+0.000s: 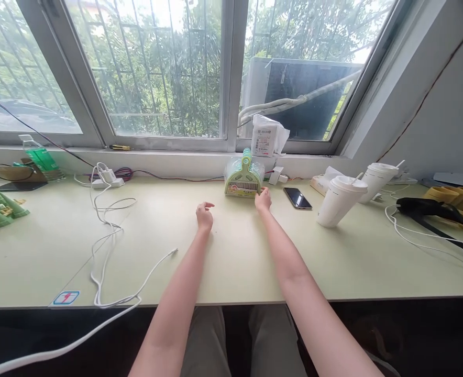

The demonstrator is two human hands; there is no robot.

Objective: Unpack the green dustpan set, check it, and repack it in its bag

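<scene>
Left hand bare of any object, fingers loosely curled above or on the worktop; contact unclear. Right hand touches the lower right corner of a green dustpan-and-brush set, which stands just ahead of and between both hands; whether the fingers close on it, cannot tell. Beyond the set, on the sill, a tissue pack. Right of the right hand: dark phone, then a lidded white cup. Left of the left hand: white cable.
</scene>
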